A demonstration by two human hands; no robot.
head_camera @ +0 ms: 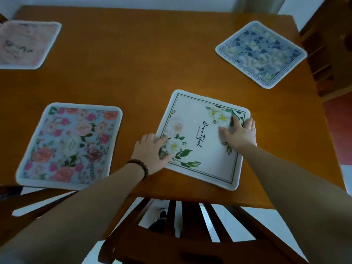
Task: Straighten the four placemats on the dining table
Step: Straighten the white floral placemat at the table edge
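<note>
The white placemat, printed with pale flowers and a dark script line, lies on the tabletop near its front edge, turned out of square: its edges run skewed to the table edge, with one corner toward 11 o'clock and the opposite corner toward 5 o'clock, close to the rim. Both hands are on it. The left hand presses flat on its 9 o'clock corner, fingers spread and lying on the cloth, gripping nothing. The right hand lies palm down at the 3 o'clock edge, fingers likewise splayed open over the flower print and the border. A beaded bracelet sits on the left wrist.

The mat lies directly under the fingers, so the move ahead looks like a turn about its middle, the two flat hands sliding opposite ways until the script line squares with the table. Neither hand is nearer; they sit at opposite sides.

At 9 o'clock of it, the rose-patterned placemat sits close to square. The blue floral placemat, at 1 o'clock, is turned like a diamond. The pink placemat, far off at 10 o'clock, is blurred and partly cut off. A wooden chair stands below the front edge.
</note>
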